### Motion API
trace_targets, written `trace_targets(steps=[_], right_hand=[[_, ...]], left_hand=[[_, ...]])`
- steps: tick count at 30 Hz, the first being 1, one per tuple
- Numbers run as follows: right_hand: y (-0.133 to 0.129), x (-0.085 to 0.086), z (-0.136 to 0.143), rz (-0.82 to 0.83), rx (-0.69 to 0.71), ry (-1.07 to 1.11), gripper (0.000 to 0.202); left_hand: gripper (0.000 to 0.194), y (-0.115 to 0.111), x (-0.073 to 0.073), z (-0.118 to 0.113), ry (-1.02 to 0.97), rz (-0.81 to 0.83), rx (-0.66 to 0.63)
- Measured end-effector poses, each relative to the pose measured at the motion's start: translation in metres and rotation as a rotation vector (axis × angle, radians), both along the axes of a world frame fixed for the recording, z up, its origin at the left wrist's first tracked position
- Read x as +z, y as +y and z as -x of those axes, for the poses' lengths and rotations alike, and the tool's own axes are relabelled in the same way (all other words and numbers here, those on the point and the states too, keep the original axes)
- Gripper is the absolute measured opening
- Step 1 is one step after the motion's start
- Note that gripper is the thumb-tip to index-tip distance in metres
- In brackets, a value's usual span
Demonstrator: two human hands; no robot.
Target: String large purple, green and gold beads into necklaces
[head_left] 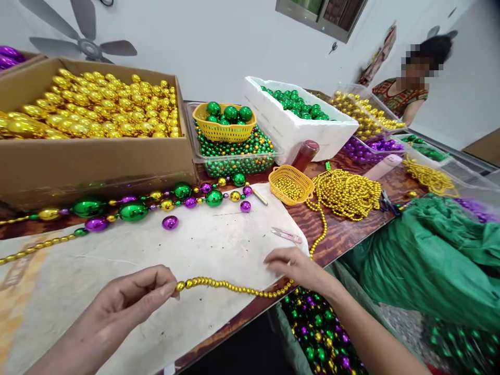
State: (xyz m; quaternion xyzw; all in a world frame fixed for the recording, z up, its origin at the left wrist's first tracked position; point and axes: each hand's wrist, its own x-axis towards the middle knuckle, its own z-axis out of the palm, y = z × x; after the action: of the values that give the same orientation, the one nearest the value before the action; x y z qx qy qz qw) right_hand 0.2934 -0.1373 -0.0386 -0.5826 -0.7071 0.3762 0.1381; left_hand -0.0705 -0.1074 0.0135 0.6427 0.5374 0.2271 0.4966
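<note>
A string of small gold beads [238, 288] runs along the table's front edge, its left end pinched between the thumb and fingers of my left hand [142, 299]. From there it passes under my right hand [295, 268] and on to a coiled pile of gold beads [346, 194]. My right hand hovers by the cloth's right corner with its fingers apart. Just beyond it lie small snips [286, 235]. Across the white cloth [211, 245] stretches a garland of green, purple and gold beads [133, 211]. Two loose purple beads [170, 223] rest near it.
Behind stand a cardboard box [97, 156] of gold beads, a clear tub [238, 165] and a foam box [300, 130] of green beads. A small yellow basket [291, 185] is at centre right. Green fabric [429, 260] hangs right; a person [402, 94] is behind.
</note>
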Motion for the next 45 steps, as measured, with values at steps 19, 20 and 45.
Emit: trace_targets(steps=[19,20,45], right_hand=[[0.029,-0.020,-0.081,-0.248,-0.123,-0.516,0.019],[0.029,-0.021,-0.080,-0.241,-0.114,-0.538,0.016],[0.012,0.019,0.030,-0.163,0.125,-0.030,0.028]], left_hand=[[0.037,-0.036,-0.006,0.011,-0.050,0.239,0.087],[0.037,-0.036,-0.005,0.010,-0.046,0.228,0.081],[0.033,-0.036,0.019,0.013,-0.003,0.079,0.038]])
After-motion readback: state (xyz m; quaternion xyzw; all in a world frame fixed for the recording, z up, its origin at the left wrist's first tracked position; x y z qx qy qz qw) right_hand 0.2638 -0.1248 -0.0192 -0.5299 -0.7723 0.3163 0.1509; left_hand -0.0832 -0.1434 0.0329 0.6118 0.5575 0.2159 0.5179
